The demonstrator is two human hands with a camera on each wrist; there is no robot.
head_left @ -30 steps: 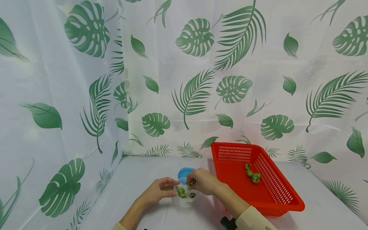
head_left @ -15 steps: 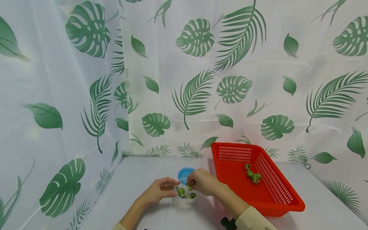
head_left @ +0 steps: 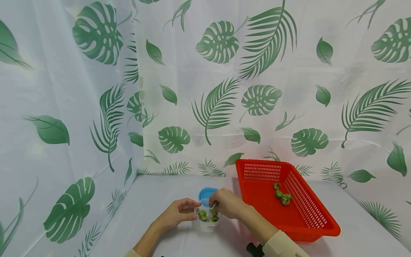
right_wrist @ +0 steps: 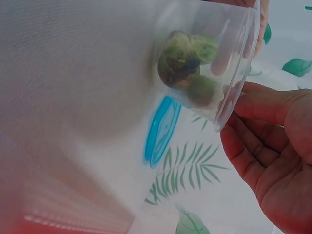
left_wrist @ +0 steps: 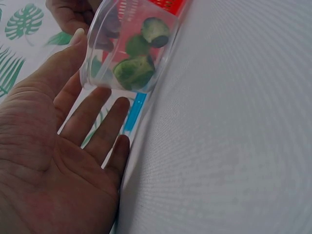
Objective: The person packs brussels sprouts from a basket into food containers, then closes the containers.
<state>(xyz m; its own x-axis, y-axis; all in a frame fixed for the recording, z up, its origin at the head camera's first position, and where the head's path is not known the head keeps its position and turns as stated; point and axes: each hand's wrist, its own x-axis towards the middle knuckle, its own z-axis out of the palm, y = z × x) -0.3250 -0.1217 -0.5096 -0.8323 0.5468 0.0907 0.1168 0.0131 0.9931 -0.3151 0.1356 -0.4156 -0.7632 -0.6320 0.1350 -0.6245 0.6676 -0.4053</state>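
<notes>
Left hand (head_left: 176, 213), fingers spread, steadies clear cup (head_left: 207, 218) of sprouts (head_left: 202, 215); right hand (head_left: 226, 203), fingers loosely curled and holding nothing, hovers above the rim.

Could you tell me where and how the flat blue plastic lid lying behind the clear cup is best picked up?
Pinch the flat blue plastic lid by its rim, coming from above on its far side. It lies flat on the white table, so only the thin edge offers a hold, and its near edge sits close behind the clear plastic cup, where the right hand and left hand crowd the approach.
</notes>
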